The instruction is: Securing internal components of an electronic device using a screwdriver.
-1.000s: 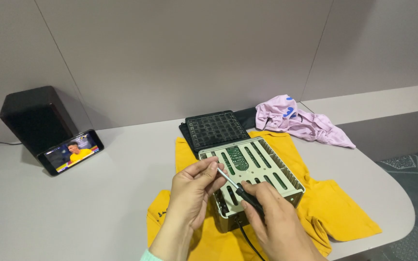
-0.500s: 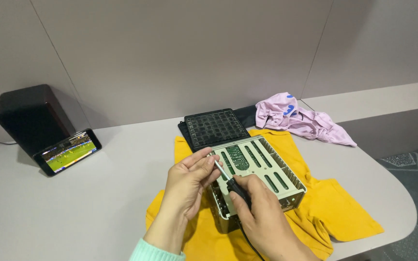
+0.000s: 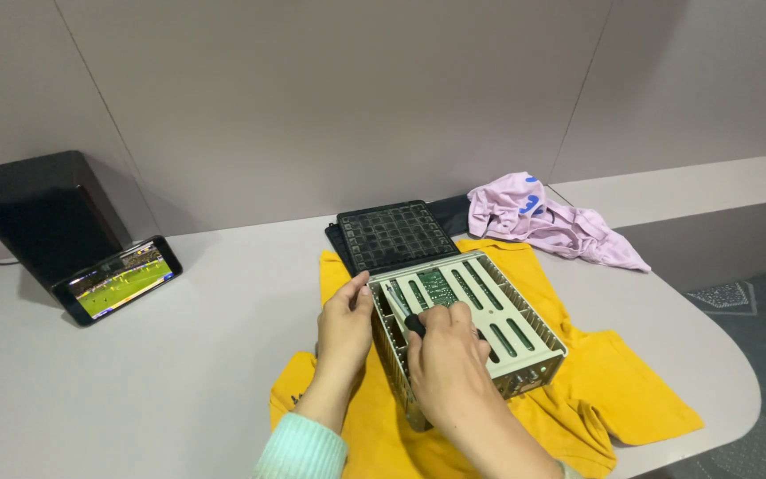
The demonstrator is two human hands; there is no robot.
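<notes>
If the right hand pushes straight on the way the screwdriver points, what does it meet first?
Likely the near-left corner of the slotted metal case: the right hand aims its screwdriver there, close to the left hand. Depth is unclear.

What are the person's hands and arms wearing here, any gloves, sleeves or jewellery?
Both hands are bare, with no gloves. The left hand comes out of a pale mint-green knitted sleeve with a ribbed cuff at the wrist. The right hand and its forearm show no sleeve up to the frame edge. No rings, watch or bracelet can be seen on either.
</notes>
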